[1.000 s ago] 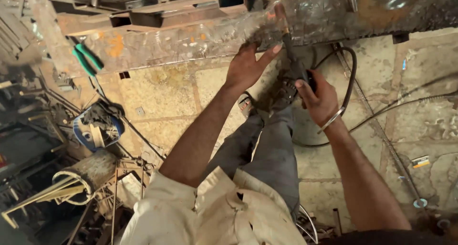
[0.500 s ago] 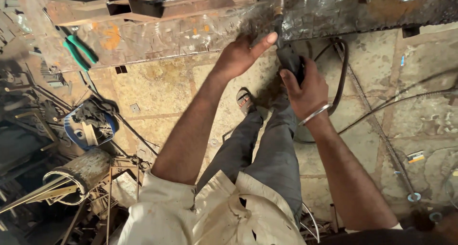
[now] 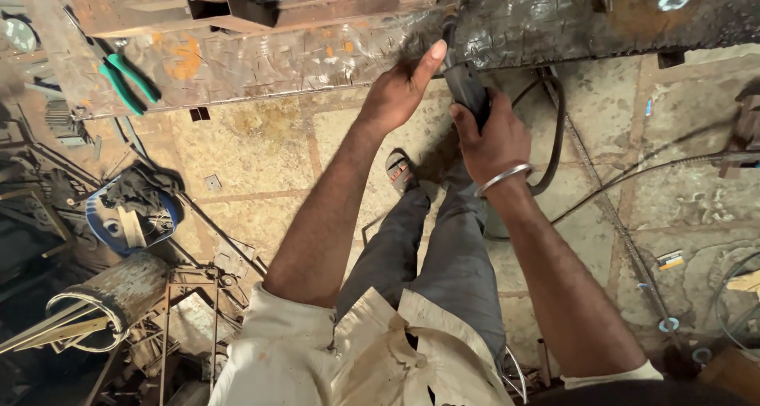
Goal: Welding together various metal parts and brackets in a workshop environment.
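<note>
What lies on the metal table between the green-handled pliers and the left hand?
In the head view, only bare, scuffed steel of the metal table with orange paint smears lies between the green-handled pliers and the left hand.

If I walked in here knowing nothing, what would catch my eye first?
Probably the two bare arms reaching forward: the right hand grips a dark welding torch held to the scarred metal workbench, and the left hand rests at the bench edge beside it. Then the green-handled pliers lying on the bench, far left.

The welding torch's (image 3: 463, 81) tip is cut off by the top edge.
</note>
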